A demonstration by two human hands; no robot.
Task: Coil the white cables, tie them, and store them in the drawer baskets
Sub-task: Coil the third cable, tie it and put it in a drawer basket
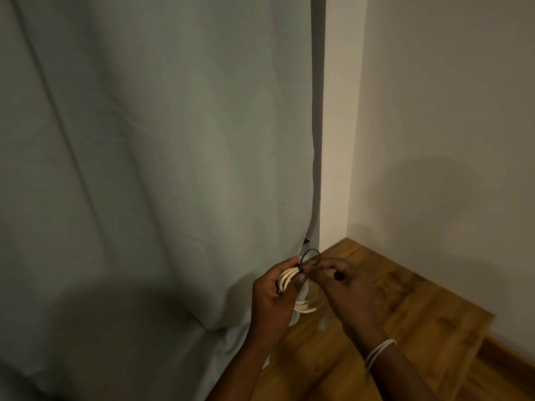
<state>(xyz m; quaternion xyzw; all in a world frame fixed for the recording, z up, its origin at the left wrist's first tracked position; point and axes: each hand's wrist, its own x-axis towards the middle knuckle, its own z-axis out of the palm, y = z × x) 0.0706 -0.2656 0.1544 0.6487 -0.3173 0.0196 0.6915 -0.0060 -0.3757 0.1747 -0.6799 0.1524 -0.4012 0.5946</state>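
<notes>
A pale curtain [150, 169] hangs above the wooden floor [405, 322]. Before it, the left hand [272, 296] curls closed around the coiled white cable [286, 277]; right hand [344, 287] fingers pinch the black tie [311, 256] looped around it.

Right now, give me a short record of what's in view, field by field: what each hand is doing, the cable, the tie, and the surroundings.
left hand: grips the coiled white cable
right hand: fingers pinch the end of the tie
cable: white, coiled in several loops, held in the air
tie: thin and black, looped around the coil, loop not yet pulled snug
wristband: white cord on the right wrist
curtain: grey-green, hangs on the left down to the floor
floor: wood, in a wall corner
drawer baskets: not in view
</notes>
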